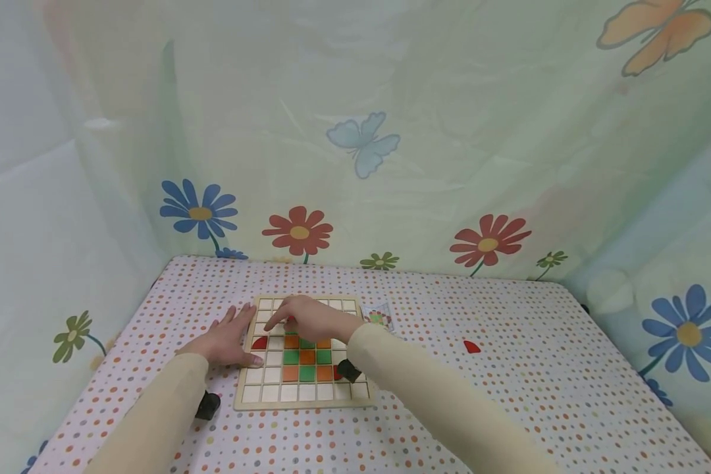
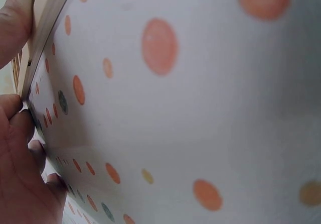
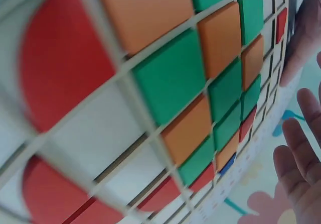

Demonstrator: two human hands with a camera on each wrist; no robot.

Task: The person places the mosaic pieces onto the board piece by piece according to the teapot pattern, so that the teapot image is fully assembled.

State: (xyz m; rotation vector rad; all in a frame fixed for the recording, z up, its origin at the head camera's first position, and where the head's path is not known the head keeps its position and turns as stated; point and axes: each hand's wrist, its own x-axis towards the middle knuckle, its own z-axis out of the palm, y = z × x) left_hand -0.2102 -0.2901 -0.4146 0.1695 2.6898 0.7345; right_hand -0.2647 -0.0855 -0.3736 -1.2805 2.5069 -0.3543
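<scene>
A wooden grid board [image 1: 305, 405] with orange and green square tiles and red curved pieces lies on the table. At its left edge rests my left hand [image 1: 228, 339], fingers spread and thumb over the frame. In the left wrist view its fingers touch the board's side [image 2: 46, 23]. Above the upper part of the board hovers my right hand [image 1: 314, 317], its index finger stretched to the left. A red piece [image 1: 291, 320] shows beneath it. The right wrist view shows loosely extended fingers [image 3: 296, 171] with no piece visible in them; the thumb is out of sight there.
A small printed picture card [image 1: 379, 317] lies by the board's upper right corner. Farther right on the dotted tablecloth [image 1: 509, 401] is a loose red quarter-round piece [image 1: 471, 347]. Another red piece [image 1: 260, 342] sits near the left thumb. A flowered curtain [image 1: 426, 164] surrounds the table.
</scene>
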